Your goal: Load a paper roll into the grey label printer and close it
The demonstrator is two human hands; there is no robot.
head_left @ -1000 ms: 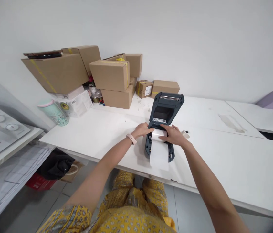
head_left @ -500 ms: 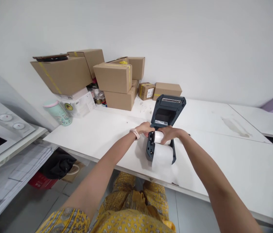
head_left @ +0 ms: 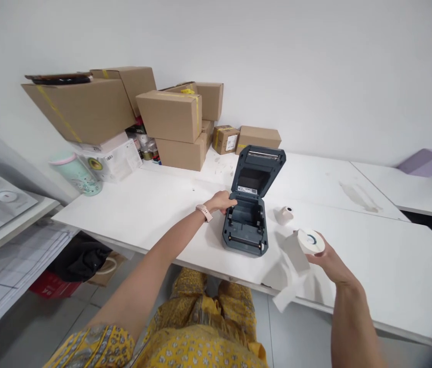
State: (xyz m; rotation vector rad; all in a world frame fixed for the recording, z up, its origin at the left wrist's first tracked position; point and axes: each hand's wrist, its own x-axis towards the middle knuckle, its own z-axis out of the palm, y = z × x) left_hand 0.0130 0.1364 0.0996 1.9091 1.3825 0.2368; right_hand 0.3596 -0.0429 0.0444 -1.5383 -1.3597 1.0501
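A dark grey label printer [head_left: 243,239] stands on the white table with its lid tilted up and its roll bay bare. My left hand [head_left: 220,201], with a pale watch band at the wrist, grips the left edge of the printer near the hinge. To the right of the printer, my right hand [head_left: 325,258] holds a white label roll [head_left: 303,246] with its core facing up. A loose strip of paper trails from the roll towards the table's front edge. Between printer and roll sits a smaller white paper roll [head_left: 285,215].
Cardboard boxes [head_left: 167,117] are stacked at the back left, with two smaller ones [head_left: 257,140] behind the printer. A mint tumbler [head_left: 75,173] stands by a white box [head_left: 114,162]. At the left is a microwave [head_left: 4,204]; far right, a purple box [head_left: 426,162].
The label roll has come out of the printer and moved right in my right hand. The smaller roll now shows beside the printer. My left hand stays at the printer's left edge.
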